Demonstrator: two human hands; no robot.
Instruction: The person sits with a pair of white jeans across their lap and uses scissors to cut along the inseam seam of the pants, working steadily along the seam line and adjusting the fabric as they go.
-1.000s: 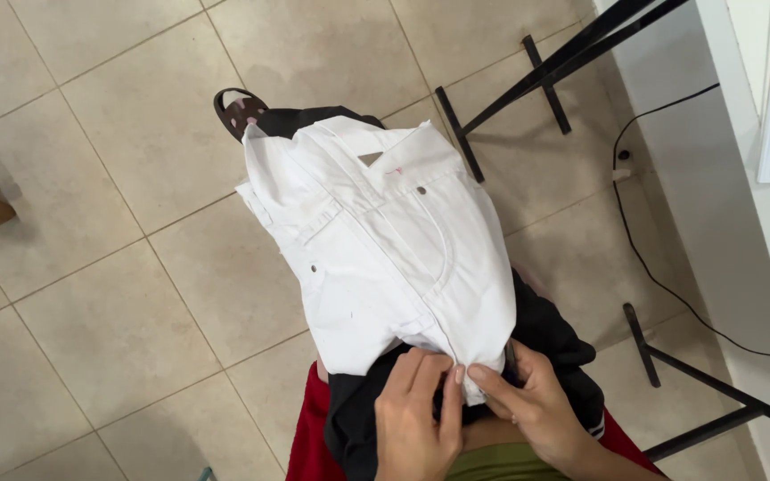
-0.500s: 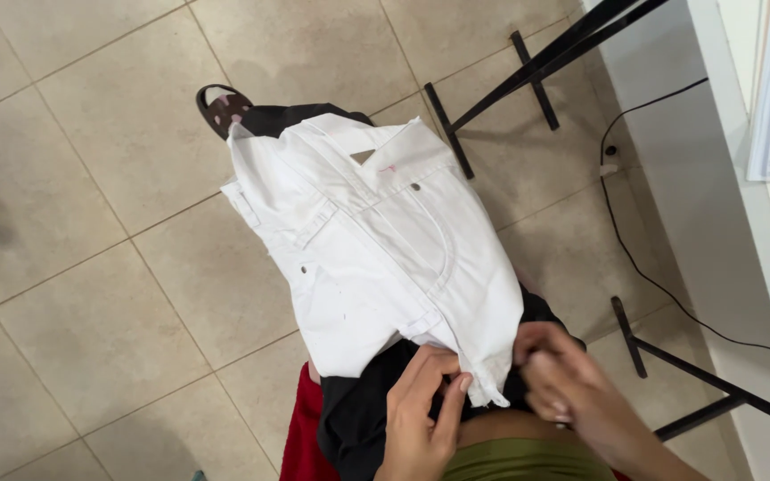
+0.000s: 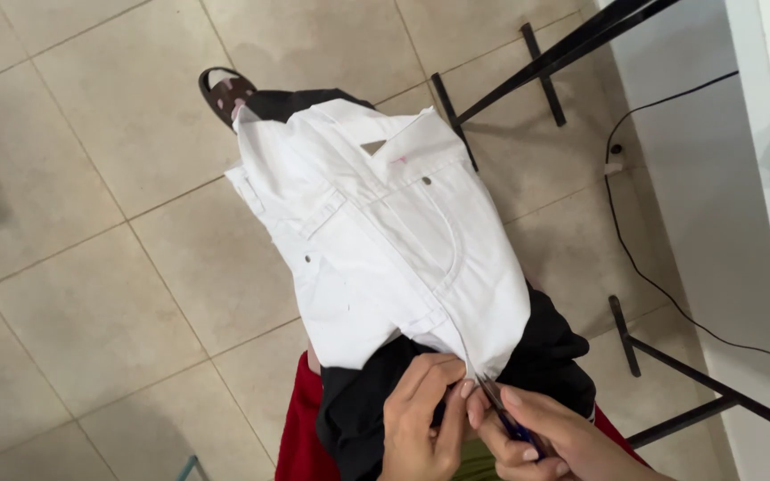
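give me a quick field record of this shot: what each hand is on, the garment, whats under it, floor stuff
left hand: pinching the near edge of the white garment
right hand: grip on a thin dark tool, its tip at the garment seam
white garment: denim-like, with rivets and a pocket, draped over the lap
under it: black cloth, red fabric
floor: beige tiles, sandal, black metal legs, black cable

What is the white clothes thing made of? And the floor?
The white garment looks like thick woven cotton, perhaps denim: matte, with raised stitched seams and small metal studs. The floor looks like beige ceramic tile, smooth and faintly glossy, with visible grout lines.
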